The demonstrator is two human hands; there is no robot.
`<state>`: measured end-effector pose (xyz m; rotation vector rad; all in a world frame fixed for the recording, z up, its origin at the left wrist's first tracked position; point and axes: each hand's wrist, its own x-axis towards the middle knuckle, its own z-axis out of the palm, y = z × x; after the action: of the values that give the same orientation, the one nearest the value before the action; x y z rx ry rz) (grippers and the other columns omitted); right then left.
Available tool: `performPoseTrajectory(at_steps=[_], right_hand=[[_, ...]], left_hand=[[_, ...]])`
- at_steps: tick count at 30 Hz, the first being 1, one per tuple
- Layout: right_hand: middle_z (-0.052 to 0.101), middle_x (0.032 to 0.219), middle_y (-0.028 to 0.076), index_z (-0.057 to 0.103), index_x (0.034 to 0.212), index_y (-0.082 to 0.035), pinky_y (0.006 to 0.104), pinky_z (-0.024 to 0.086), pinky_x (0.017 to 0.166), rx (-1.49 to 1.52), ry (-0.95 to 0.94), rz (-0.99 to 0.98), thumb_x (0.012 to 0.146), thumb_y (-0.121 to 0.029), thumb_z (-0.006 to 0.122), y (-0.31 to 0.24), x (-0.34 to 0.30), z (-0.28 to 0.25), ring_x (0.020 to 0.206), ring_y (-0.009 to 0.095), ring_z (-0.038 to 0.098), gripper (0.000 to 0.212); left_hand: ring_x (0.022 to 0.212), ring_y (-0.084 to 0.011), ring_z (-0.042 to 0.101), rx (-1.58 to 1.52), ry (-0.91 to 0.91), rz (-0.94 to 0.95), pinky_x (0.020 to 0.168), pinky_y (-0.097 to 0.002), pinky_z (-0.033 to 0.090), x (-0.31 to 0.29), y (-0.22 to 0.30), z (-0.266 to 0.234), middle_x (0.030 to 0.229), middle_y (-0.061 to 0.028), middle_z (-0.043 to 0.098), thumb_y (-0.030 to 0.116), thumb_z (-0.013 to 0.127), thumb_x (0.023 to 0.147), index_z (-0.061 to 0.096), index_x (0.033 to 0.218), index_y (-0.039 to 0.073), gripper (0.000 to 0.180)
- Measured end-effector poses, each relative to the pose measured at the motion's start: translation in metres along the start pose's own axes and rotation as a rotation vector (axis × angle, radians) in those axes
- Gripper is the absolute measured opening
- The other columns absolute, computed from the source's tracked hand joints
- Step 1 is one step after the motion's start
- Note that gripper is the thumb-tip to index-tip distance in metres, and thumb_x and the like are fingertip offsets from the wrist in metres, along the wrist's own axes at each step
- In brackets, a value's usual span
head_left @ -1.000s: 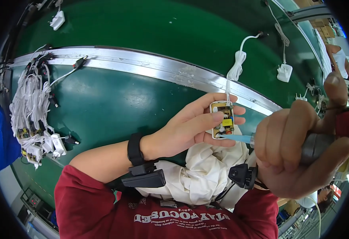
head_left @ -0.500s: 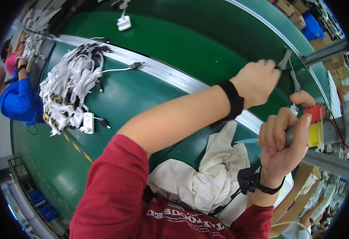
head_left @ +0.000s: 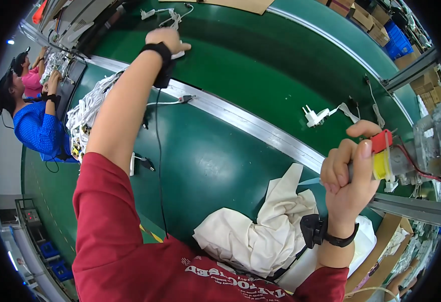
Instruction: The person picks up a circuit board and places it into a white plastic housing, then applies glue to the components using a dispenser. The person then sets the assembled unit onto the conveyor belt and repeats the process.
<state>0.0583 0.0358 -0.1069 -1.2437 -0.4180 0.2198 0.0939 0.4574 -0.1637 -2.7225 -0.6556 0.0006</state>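
My left hand (head_left: pixel 164 41) reaches far across the green belt, its fingers curled down on a white plug charger (head_left: pixel 179 54) that is mostly hidden beneath them. Trailing beyond the fingers is a white cable (head_left: pixel 175 19). My right hand (head_left: pixel 348 173) is wrapped around a tube-shaped dispensing tool (head_left: pixel 381 163) with a red switch, a yellow band and red and black wires. Its pale blue tapered tip (head_left: pixel 309 181) points left, above a cream cloth (head_left: pixel 260 236). Farther up the belt from my right hand lies another white plug charger (head_left: pixel 316 117), pins upward, with its cable.
A heap of white cables (head_left: pixel 92 108) lies on the bench at the left, partly behind my left arm. A metal rail (head_left: pixel 240 118) divides bench and belt. Two co-workers sit at the far left. An open cardboard box (head_left: pixel 381 251) stands at the lower right.
My left hand has swung from the belt's right side to its far left, onto a charger. A white charger now shows where that hand was. My right hand still grips the tool.
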Motion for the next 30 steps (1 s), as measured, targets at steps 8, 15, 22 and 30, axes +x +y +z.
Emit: performPoseTrajectory(at_steps=[8,15,22,30], right_hand=[[0.035,0.051,-0.003,0.044,0.102,-0.002,0.0206,0.021,0.036,0.047,0.001,0.041,0.095,-0.023,0.047,-0.001,0.000,0.006,0.040,0.003,0.027,0.023],[0.035,0.053,-0.003,0.046,0.099,-0.001,0.0203,0.022,0.037,0.037,0.116,0.038,0.095,-0.022,0.048,-0.004,0.010,-0.009,0.041,0.003,0.027,0.022],[0.032,0.050,-0.004,0.044,0.101,-0.003,0.0206,0.021,0.036,-0.054,0.092,-0.009,0.097,-0.029,0.042,0.005,0.012,-0.015,0.038,0.004,0.026,0.026],[0.030,0.048,-0.004,0.037,0.098,-0.008,0.0211,0.020,0.035,-0.100,-0.043,0.001,0.099,-0.033,0.037,0.005,0.010,-0.013,0.036,0.004,0.025,0.026]], left_hand=[[0.086,-0.0177,0.063,-1.617,-0.225,-0.064,0.068,-0.0307,0.052,-0.003,0.039,-0.018,0.097,-0.0070,0.064,0.025,0.056,0.087,0.061,0.102,0.005,0.025],[0.093,-0.0146,0.060,-2.396,-0.840,-0.025,0.067,-0.0299,0.054,-0.145,0.190,-0.053,0.102,-0.0060,0.061,0.026,0.049,0.092,0.046,0.114,0.010,0.027],[0.105,-0.0172,0.057,-2.373,-1.263,0.162,0.076,-0.0323,0.056,-0.240,0.225,-0.048,0.118,-0.0114,0.055,0.010,0.048,0.094,0.036,0.128,0.008,0.036],[0.117,-0.0192,0.052,-2.451,-1.363,0.288,0.084,-0.0351,0.055,-0.240,0.222,-0.044,0.133,-0.0125,0.045,0.005,0.048,0.093,0.032,0.135,0.008,0.045]])
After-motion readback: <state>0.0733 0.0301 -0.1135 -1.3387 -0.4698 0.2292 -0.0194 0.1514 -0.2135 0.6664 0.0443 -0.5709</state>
